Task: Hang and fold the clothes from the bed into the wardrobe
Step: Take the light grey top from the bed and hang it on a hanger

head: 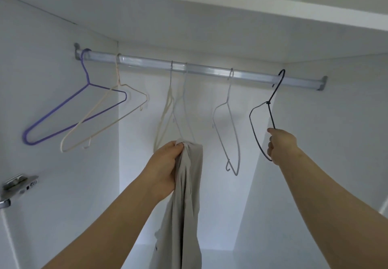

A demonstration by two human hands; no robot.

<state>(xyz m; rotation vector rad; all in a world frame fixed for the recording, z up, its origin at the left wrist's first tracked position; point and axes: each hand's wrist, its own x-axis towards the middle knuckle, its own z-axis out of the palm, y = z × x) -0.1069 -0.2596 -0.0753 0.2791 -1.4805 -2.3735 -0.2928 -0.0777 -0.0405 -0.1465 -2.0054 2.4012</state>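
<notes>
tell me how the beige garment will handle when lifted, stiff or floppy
Probably floppy: the thin beige fabric garment hangs in limp folds from the left hand. Likely light: one hand holds it bunched. It may slide off the thin dark wire hanger.

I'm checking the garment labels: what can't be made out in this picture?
Head view:
Beige garment: kind unclear, bunched in the left hand, bottom cut by the frame edge.
Dark hanger: lower corner hidden behind the right hand.
Pale middle hangers: overlapping, bottoms hidden by the left hand and garment.
</notes>
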